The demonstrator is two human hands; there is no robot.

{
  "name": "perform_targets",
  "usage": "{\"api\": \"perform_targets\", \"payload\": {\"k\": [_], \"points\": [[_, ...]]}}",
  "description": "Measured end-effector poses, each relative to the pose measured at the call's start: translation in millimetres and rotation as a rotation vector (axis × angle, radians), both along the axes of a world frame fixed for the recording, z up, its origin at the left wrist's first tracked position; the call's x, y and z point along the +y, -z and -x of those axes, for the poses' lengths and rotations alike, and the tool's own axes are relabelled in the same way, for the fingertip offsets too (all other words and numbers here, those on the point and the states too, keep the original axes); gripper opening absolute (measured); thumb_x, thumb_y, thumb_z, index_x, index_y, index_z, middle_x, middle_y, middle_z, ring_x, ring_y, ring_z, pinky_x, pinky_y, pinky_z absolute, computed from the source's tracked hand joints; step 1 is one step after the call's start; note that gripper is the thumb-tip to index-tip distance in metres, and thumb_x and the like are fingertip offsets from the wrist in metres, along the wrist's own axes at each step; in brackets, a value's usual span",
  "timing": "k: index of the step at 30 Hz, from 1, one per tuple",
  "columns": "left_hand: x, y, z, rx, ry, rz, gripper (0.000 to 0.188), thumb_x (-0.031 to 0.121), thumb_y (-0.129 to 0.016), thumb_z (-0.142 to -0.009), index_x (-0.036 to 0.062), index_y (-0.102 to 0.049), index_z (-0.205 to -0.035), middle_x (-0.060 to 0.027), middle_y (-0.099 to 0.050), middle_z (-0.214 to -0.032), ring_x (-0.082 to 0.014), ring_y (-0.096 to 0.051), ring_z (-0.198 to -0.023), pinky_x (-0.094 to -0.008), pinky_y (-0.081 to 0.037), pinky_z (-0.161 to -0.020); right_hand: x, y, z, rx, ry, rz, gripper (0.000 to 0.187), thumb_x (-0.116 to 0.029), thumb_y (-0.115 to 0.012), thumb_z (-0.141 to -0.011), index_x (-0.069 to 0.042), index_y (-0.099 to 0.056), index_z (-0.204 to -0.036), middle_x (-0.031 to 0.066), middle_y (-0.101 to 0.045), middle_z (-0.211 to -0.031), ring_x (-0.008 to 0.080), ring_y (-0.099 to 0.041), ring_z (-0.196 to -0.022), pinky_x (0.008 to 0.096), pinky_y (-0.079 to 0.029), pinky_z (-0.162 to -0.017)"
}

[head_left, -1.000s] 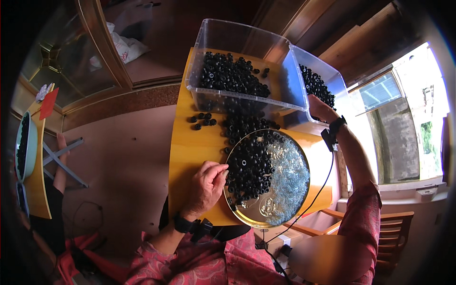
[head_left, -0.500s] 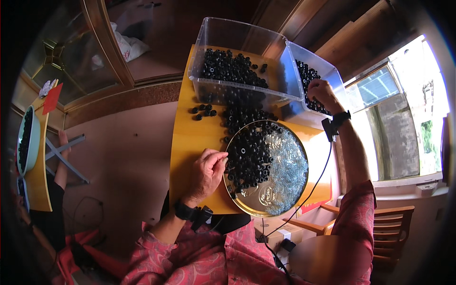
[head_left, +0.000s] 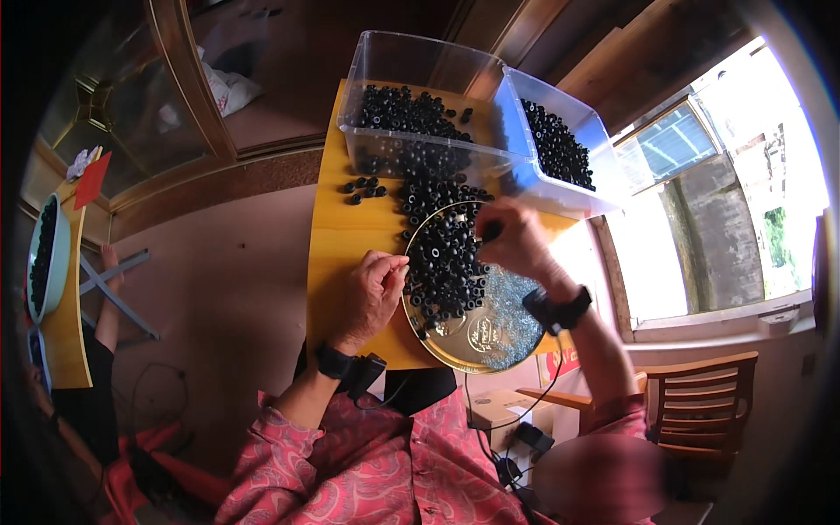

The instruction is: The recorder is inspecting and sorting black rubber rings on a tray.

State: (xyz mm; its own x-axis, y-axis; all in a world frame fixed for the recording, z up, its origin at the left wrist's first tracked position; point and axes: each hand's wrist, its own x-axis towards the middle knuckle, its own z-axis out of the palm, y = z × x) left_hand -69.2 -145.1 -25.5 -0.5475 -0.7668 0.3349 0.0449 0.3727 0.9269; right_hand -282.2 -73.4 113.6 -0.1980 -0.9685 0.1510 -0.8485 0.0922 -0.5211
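Note:
A round gold-rimmed tray (head_left: 448, 360) holds a heap of small black cylindrical parts (head_left: 446, 271) on its left and many tiny clear bluish pieces (head_left: 512, 324) on its right. My left hand (head_left: 374, 293) is at the tray's left rim, thumb and fingertips pinched together; whatever lies between them is too small to make out. Above the upper right of the tray, my right hand (head_left: 522, 241) has its fingers curled down beside the black heap. A dark patch shows among those fingers, but I cannot tell whether it is a held part or the heap behind.
Behind the tray, a large clear plastic bin (head_left: 420, 144) and a smaller bin (head_left: 573, 188) at its right hold more black parts. Loose parts lie on the yellow table (head_left: 337, 254). A wooden chair (head_left: 704, 407) stands right; at far left, another person's arm (head_left: 107, 297) shows near a pale-green basin (head_left: 59, 262).
My right hand has left the smaller bin and come down left over the tray. My left hand stays pinched by the rim. The whole view has shifted slightly.

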Motion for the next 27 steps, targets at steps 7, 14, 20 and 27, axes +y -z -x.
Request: {"api": "perform_targets", "payload": {"k": [7, 14, 20, 27], "points": [[-2, 0, -2, -0.021, -0.036, 0.138, 0.016, -0.003, -0.059, -0.087, -0.0017, -0.065, -0.102, -0.0132, -0.061, -0.094, -0.0238, -0.063, -0.081, -0.0314, -0.050, -0.071, 12, 60, -63, 0.138, 0.055, -0.091, 0.018, -0.004, -0.064, -0.063, -0.007, -0.062, -0.081, 0.0155, -0.054, -0.087, 0.0366, -0.059, -0.081, 0.0441, -0.052, -0.068], [4, -19, -6, -0.096, -0.025, 0.214, 0.020, -0.003, -0.058, -0.085, 0.0010, -0.066, -0.103, -0.0132, -0.060, -0.097, -0.0289, -0.064, -0.086, -0.0345, -0.052, -0.075, 11, 73, -76, 0.287, 0.136, -0.061, 0.026, -0.008, -0.067, -0.066, -0.007, -0.062, -0.091, 0.0175, -0.050, -0.099, 0.0383, -0.055, -0.089, 0.0463, -0.052, -0.068], [3, -15, -7, -0.147, -0.004, 0.258, 0.023, -0.001, -0.060, -0.084, 0.0034, -0.067, -0.105, -0.0116, -0.060, -0.098, -0.0287, -0.064, -0.086, -0.0359, -0.052, -0.073, 12, 69, -82, 0.311, 0.193, -0.063, 0.025, -0.017, -0.068, -0.069, -0.009, -0.065, -0.092, 0.0149, -0.051, -0.102, 0.0352, -0.055, -0.094, 0.0443, -0.052, -0.069], [1, -7, -4, -0.071, -0.038, 0.212, 0.015, 0.002, -0.063, -0.085, 0.0022, -0.068, -0.099, -0.0132, -0.061, -0.092, -0.0292, -0.065, -0.080, -0.0356, -0.052, -0.069, 16, 65, -83, 0.333, 0.168, -0.131, 0.029, -0.020, -0.067, -0.072, -0.008, -0.066, -0.099, 0.0169, -0.050, -0.115, 0.0366, -0.053, -0.102, 0.0462, -0.054, -0.075]]}}
